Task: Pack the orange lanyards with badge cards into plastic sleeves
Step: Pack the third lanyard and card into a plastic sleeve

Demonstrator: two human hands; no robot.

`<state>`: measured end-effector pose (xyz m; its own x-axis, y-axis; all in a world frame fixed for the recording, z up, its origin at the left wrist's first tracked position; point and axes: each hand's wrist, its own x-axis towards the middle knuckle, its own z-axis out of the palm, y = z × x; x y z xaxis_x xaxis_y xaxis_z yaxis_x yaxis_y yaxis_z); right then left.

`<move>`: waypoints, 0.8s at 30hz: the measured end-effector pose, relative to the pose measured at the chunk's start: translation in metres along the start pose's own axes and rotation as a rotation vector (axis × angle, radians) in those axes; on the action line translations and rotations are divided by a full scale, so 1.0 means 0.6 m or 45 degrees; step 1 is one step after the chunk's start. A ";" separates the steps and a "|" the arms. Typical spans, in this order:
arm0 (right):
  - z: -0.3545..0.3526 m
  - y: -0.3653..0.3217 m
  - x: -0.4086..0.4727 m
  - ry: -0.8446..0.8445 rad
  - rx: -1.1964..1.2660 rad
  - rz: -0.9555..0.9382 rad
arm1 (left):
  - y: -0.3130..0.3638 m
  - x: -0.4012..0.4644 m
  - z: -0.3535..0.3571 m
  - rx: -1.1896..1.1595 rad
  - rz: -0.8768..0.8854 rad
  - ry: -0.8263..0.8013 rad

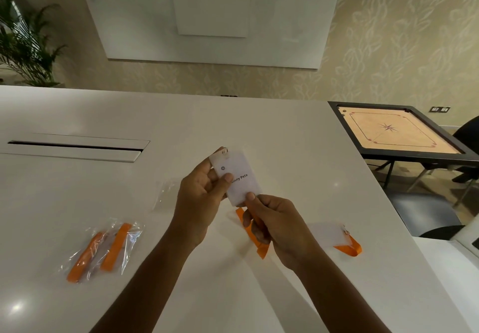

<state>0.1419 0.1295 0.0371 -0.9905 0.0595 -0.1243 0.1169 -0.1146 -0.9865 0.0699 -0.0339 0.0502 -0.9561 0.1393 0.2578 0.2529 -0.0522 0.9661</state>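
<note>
Head view, one frame. Left hand (pixel 201 192) pinched a white badge card (pixel 237 177) by its left long edge, thumb across the printed face, fingers behind. Right hand (pixel 274 226) pinched the card's lower corner with thumb and forefinger; its remaining fingers were curled round the folded orange lanyard (pixel 252 234), which hung below the card. Card was held tilted above the white surface (pixel 298 151), centre of frame, metal clip end at its top.

Two packed sleeves (pixel 103 249), each with orange strap inside, lay at lower left of the frame. An empty plastic sleeve (pixel 164 192) lay just left of the left hand, hard to see against the surface. A second unpacked card and lanyard (pixel 337 239) lay at right, beside the right wrist.

Handling judgement: card appeared light, stiff and smooth-faced, so edge or corner pinches suit it; flat pressure on the face may slip. Lanyard looked soft and floppy; it probably needs folding and holding flat against the card's back, or it will snag at the sleeve mouth. Sleeve film looked thin and clingy; opening its mouth likely needs one hand free. Packing of this set judged not yet begun.
</note>
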 end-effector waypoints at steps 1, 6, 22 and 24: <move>-0.001 0.000 -0.001 -0.003 0.005 0.022 | 0.001 -0.001 0.001 0.078 0.055 0.020; -0.005 -0.008 -0.006 0.011 0.046 0.119 | 0.004 -0.007 0.004 0.475 0.416 0.007; -0.004 -0.021 -0.002 -0.013 0.235 0.094 | -0.043 -0.001 -0.016 0.856 0.929 -0.340; -0.001 -0.019 -0.003 0.005 0.228 0.081 | -0.040 0.000 -0.017 0.892 0.929 -0.354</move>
<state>0.1424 0.1311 0.0485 -0.9812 0.0502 -0.1865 0.1640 -0.2932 -0.9419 0.0625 -0.0425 0.0267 -0.4918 0.5316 0.6896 0.8684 0.3570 0.3441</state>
